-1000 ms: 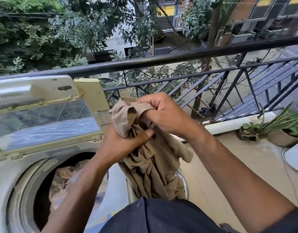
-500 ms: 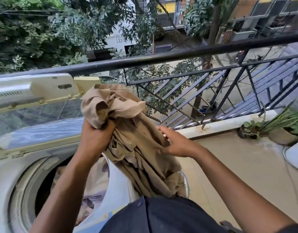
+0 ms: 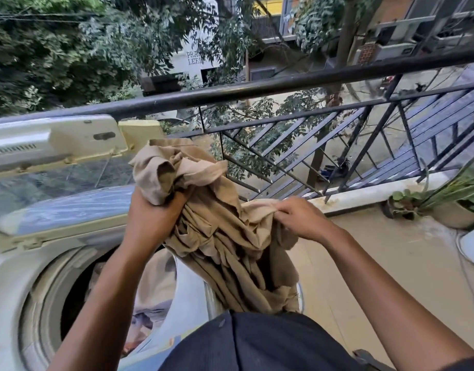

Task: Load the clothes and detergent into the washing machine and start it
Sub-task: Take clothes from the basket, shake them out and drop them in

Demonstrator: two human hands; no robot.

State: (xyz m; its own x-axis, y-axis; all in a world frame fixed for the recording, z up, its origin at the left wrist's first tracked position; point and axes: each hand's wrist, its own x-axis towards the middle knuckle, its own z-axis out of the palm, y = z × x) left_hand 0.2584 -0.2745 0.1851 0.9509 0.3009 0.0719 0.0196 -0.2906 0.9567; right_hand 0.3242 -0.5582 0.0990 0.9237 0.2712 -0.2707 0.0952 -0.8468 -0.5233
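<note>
2 hands on beige garment (image 3: pixel 225 231) | left hand (image 3: pixel 153 218) grips bunch | right hand (image 3: pixel 300 220) pinches edge | washer (image 3: pixel 19 277) lid up

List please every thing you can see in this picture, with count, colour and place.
crumpled beige cloth garment: one, beige, held above the washer's right edge
top-loading white washing machine: one, white, lower left, drum holding clothes
raised yellowed lid: one, cream with glass, upper left
black metal railing: one, black, across the middle
potted green plants: at least two, green, right on the floor
left hand: grips the garment's top
right hand: pinches a fold
</note>
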